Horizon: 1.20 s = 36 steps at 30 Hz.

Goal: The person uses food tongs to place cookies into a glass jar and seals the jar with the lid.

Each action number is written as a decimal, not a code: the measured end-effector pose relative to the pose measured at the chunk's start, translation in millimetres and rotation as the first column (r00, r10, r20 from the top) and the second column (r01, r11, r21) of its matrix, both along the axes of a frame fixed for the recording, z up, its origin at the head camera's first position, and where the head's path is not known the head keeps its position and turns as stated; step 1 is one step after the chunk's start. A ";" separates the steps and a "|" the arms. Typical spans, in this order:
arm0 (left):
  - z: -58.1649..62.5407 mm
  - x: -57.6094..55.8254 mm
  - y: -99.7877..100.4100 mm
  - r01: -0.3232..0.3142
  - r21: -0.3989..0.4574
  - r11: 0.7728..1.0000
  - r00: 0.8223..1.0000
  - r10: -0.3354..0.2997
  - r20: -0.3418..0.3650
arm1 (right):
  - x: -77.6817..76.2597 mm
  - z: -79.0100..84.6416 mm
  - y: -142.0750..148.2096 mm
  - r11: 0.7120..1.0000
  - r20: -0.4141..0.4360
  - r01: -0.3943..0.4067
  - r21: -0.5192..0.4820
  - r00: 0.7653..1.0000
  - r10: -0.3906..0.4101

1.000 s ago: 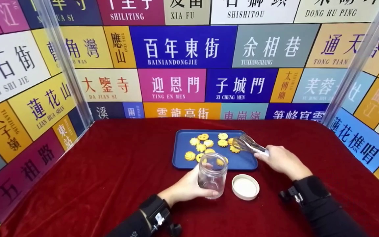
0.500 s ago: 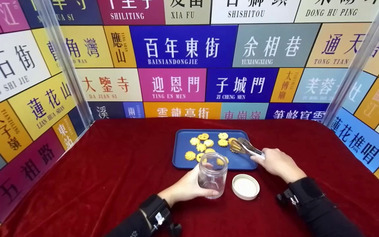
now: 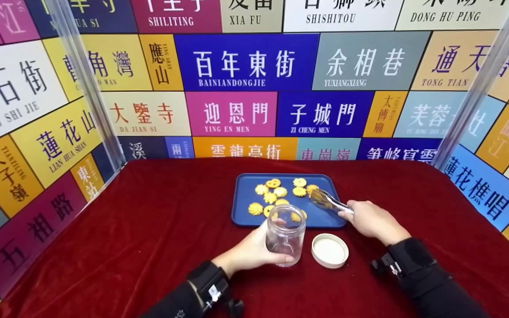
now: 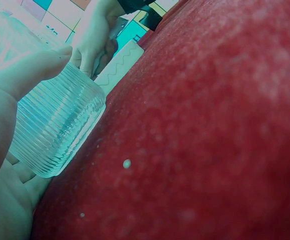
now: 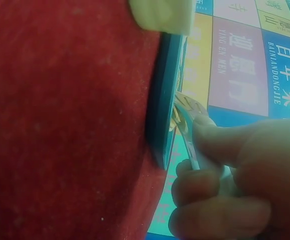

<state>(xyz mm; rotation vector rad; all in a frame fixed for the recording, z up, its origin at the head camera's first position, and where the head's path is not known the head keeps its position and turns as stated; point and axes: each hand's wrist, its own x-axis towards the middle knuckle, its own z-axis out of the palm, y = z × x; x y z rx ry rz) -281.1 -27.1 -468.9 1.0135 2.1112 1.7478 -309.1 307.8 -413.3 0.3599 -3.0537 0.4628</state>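
My left hand (image 3: 254, 248) wraps round a clear glass jar (image 3: 286, 238), upright with its mouth uncovered; ribbed glass shows in the left wrist view. Metal tongs (image 3: 332, 202) with a white handle are gripped in my right hand (image 3: 376, 219). The tongs' head reaches down over the right side of a blue tray (image 3: 242, 221), at a cookie (image 3: 314, 200) mostly hidden beneath it. Several more yellow cookies (image 3: 270, 197) lie on the tray, some seen through or behind the jar. In the right wrist view, my thumb and fingers curl round the tongs (image 5: 187, 117).
A round cream lid (image 3: 330, 251) lies on the dark red cloth (image 3: 170, 229) to the right of the jar, in front of the tray. Walls of coloured panels with large lettering (image 3: 245, 62) and clear corner posts (image 3: 471, 88) enclose the table.
My right hand has moved left and slightly lower with the tongs, whose head now covers much of the right-hand cookie. My left hand and the jar have stayed in place.
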 end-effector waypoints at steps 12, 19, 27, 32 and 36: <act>0.2 0.7 -0.2 -0.011 -0.007 1.000 1.000 0.011 -0.008 | -0.5 11.2 2.7 0.999 -0.088 0.039 -0.008 0.995 -0.040; 0.3 0.8 0.2 -0.003 0.004 1.000 1.000 0.003 0.006 | 2.7 25.6 5.3 0.997 -0.105 0.042 -0.061 0.993 -0.048; 0.0 0.3 0.2 -0.008 -0.005 1.000 1.000 0.008 -0.003 | 13.5 52.5 4.3 0.997 -0.170 0.022 -0.077 0.985 -0.035; -0.4 0.4 -0.2 -0.003 -0.005 1.000 1.000 0.003 -0.008 | 24.8 69.3 -0.5 0.997 -0.226 -0.010 -0.076 0.974 -0.007; -0.8 -0.2 0.0 -0.002 -0.004 1.000 1.000 0.002 -0.013 | 36.3 82.6 -5.6 0.998 -0.263 -0.037 -0.058 0.965 0.020</act>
